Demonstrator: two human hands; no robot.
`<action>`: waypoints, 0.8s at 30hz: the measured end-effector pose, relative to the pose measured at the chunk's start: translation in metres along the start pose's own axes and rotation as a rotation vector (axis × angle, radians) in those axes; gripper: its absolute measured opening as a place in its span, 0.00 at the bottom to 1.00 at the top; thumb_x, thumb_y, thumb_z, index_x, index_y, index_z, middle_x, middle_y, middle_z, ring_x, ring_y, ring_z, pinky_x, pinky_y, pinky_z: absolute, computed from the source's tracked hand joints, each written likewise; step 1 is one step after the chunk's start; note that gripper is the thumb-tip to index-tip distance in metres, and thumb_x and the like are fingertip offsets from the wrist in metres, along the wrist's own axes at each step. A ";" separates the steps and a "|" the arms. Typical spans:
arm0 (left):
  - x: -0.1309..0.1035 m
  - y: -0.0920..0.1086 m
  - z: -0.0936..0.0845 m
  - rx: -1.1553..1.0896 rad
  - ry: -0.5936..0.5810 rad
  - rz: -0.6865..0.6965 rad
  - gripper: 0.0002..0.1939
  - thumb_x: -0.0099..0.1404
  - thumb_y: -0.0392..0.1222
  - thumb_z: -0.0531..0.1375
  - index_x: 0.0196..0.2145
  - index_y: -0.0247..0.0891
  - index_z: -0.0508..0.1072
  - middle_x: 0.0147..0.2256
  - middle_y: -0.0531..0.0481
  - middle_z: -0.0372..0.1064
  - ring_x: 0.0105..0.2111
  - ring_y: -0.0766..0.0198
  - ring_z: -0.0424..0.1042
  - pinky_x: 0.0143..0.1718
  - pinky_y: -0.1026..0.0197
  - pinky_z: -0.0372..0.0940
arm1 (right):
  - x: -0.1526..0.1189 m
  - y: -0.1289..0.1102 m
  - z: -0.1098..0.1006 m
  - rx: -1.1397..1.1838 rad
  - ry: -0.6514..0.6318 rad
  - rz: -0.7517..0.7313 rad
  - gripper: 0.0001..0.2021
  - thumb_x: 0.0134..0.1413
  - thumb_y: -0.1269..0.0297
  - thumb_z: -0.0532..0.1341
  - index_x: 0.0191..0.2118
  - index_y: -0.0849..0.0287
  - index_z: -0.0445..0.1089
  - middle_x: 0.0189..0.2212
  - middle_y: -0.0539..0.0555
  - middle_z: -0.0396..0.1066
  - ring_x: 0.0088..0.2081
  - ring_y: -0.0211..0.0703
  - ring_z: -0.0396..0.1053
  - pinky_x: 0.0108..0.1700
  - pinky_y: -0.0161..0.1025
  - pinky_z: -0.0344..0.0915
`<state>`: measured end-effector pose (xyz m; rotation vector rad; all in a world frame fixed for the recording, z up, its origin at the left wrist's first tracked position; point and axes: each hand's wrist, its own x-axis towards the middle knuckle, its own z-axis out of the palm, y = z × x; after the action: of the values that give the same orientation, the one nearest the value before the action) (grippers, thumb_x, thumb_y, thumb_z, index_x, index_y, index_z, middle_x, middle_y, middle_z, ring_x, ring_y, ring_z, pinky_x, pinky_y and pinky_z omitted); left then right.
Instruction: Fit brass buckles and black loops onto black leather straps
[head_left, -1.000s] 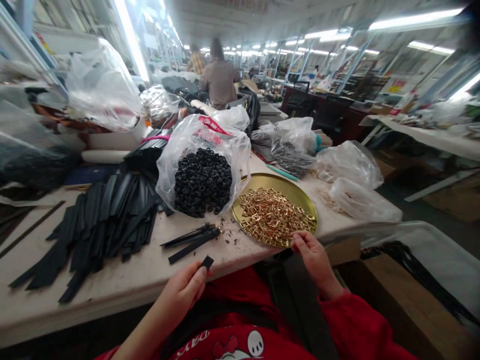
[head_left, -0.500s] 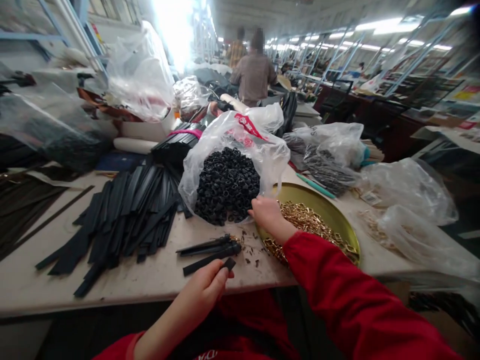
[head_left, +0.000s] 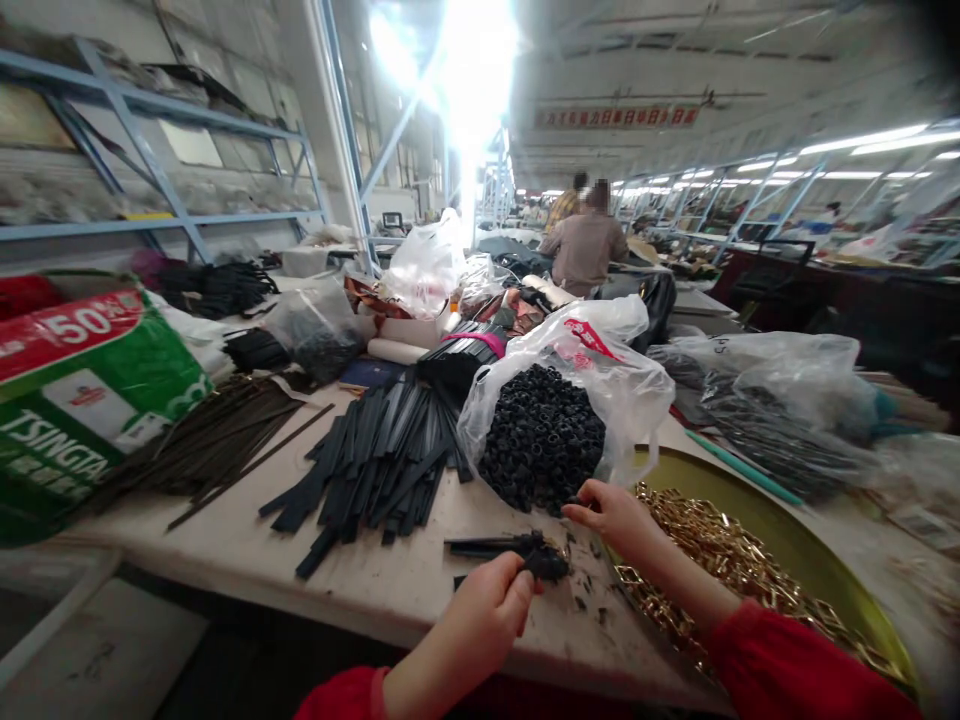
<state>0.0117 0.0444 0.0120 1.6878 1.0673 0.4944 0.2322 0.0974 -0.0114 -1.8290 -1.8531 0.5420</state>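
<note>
My left hand [head_left: 487, 610] pinches a short dark strip [head_left: 529, 580] near the table's front edge, just below a small bundle of black strips [head_left: 495, 546]. At the front of the open plastic bag [head_left: 637, 385], which holds many small black loops [head_left: 544, 435], my right hand [head_left: 611, 510] has thumb and fingers closed on a small dark piece, probably a loop, mostly hidden by the fingertips. To the right, the gold tray [head_left: 810, 530] bears many gold metal buckles [head_left: 739, 565]. Long black strips [head_left: 375, 460] are fanned out left of the bag.
Dark brown strips [head_left: 217, 440] and a green and red package [head_left: 97, 400] are at the left. A teal tool [head_left: 742, 467] lies behind the tray, beside filled plastic bags [head_left: 780, 400]. Two people stand farther back.
The view has turned left and up, bringing the package and shelves into sight. My right hand has come slightly away from the bag's right edge, towards its front. My left hand still holds its strip.
</note>
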 end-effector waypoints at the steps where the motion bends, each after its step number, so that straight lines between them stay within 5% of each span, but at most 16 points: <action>1: -0.001 0.003 -0.001 0.003 0.032 0.014 0.14 0.65 0.44 0.44 0.31 0.35 0.65 0.19 0.56 0.57 0.21 0.68 0.58 0.23 0.66 0.51 | -0.010 -0.008 0.002 0.172 -0.046 0.025 0.14 0.43 0.55 0.62 0.20 0.57 0.59 0.16 0.46 0.60 0.21 0.37 0.57 0.25 0.35 0.51; 5: -0.006 0.015 0.001 0.066 0.122 0.105 0.13 0.64 0.43 0.46 0.30 0.35 0.66 0.21 0.53 0.61 0.23 0.66 0.61 0.24 0.66 0.52 | -0.055 -0.044 0.005 0.761 -0.202 0.102 0.18 0.40 0.50 0.63 0.21 0.58 0.58 0.17 0.46 0.63 0.21 0.35 0.57 0.25 0.34 0.54; 8: -0.012 0.018 0.007 0.080 0.078 0.169 0.14 0.64 0.42 0.46 0.30 0.35 0.68 0.26 0.51 0.65 0.27 0.66 0.63 0.28 0.66 0.54 | -0.078 -0.060 0.003 0.946 -0.146 0.129 0.20 0.38 0.47 0.64 0.21 0.58 0.59 0.18 0.47 0.65 0.22 0.35 0.59 0.28 0.35 0.56; 16: -0.023 0.005 0.017 -0.096 0.022 0.086 0.15 0.65 0.44 0.46 0.32 0.34 0.68 0.19 0.57 0.57 0.20 0.69 0.57 0.24 0.67 0.53 | -0.100 -0.059 0.007 0.941 -0.039 0.150 0.17 0.42 0.49 0.63 0.24 0.58 0.63 0.23 0.49 0.67 0.25 0.37 0.63 0.31 0.37 0.61; 19: -0.029 0.008 0.014 -0.034 0.042 0.113 0.14 0.64 0.43 0.47 0.32 0.34 0.69 0.24 0.53 0.63 0.25 0.68 0.61 0.27 0.67 0.55 | -0.102 -0.057 0.007 0.893 -0.048 0.108 0.17 0.40 0.49 0.64 0.21 0.58 0.63 0.28 0.52 0.68 0.26 0.38 0.63 0.29 0.37 0.62; 24: -0.035 0.013 0.007 0.100 0.056 0.126 0.16 0.65 0.42 0.46 0.35 0.34 0.71 0.29 0.49 0.69 0.27 0.66 0.65 0.27 0.67 0.56 | -0.098 -0.044 0.011 0.793 -0.053 0.110 0.15 0.36 0.51 0.66 0.23 0.57 0.67 0.18 0.50 0.66 0.22 0.40 0.65 0.24 0.36 0.65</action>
<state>0.0037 0.0100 0.0267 1.8472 1.0449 0.5808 0.1897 -0.0010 -0.0003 -1.3701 -1.2787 1.1707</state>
